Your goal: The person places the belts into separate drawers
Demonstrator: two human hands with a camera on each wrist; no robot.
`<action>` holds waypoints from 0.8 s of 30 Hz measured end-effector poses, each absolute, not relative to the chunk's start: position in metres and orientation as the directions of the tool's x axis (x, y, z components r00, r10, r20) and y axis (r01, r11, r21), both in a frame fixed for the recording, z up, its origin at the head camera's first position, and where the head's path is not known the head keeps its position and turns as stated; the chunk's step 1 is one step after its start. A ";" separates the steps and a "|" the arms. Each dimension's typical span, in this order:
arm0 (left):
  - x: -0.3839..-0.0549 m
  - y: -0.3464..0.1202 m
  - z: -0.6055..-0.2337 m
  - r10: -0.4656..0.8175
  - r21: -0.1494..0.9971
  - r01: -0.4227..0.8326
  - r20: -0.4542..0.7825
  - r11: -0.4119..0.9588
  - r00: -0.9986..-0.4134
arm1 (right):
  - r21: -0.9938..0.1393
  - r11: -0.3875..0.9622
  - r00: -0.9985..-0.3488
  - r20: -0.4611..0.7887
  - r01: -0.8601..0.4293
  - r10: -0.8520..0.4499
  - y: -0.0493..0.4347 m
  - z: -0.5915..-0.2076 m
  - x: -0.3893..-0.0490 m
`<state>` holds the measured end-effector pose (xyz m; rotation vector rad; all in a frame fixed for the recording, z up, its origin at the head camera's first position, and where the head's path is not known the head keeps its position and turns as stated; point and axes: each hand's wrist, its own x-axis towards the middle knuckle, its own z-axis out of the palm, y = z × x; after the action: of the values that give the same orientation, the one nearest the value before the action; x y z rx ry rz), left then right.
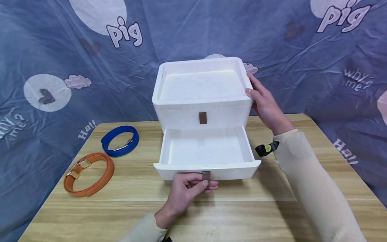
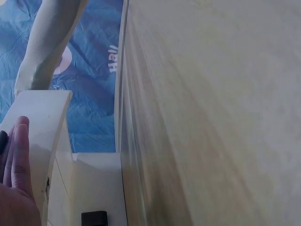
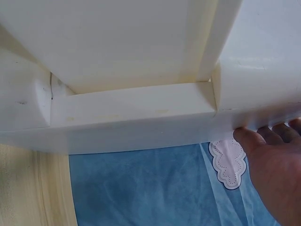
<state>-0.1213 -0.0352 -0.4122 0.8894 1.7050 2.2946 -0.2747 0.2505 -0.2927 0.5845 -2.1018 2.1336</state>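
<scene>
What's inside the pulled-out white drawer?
The visible part of the drawer is bare white. Anything farther back would be covered by the upper section, so I can't tell.

Drawer box (image 1: 179, 118) — on table (image 1: 127, 211); front belt (image 1: 110, 170), rear belt (image 1: 121, 151) — left of it; cloth (image 1: 127, 80) behind

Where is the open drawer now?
In the head view, the open drawer sits just below centre, jutting from the white cabinet, the left hand holding its brown tab.
</scene>
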 end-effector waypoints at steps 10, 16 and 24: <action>-0.121 -0.037 -0.412 0.447 0.904 0.236 0.387 -0.356 -0.807 | -0.943 -0.039 -0.921 0.330 -0.329 -0.206 0.249 -0.292 -0.276; -0.121 -0.037 -0.412 0.450 0.900 0.240 0.395 -0.364 -0.801 | -0.946 -0.032 -0.923 0.323 -0.324 -0.207 0.250 -0.293 -0.276; -0.121 -0.037 -0.412 0.461 0.913 0.204 0.360 -0.354 -0.811 | -0.947 -0.025 -0.926 0.319 -0.321 -0.204 0.250 -0.292 -0.275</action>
<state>-0.1207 -0.0373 -0.4120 0.8820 1.6776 2.2914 -0.2752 0.2500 -0.2923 0.5752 -2.1325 2.1133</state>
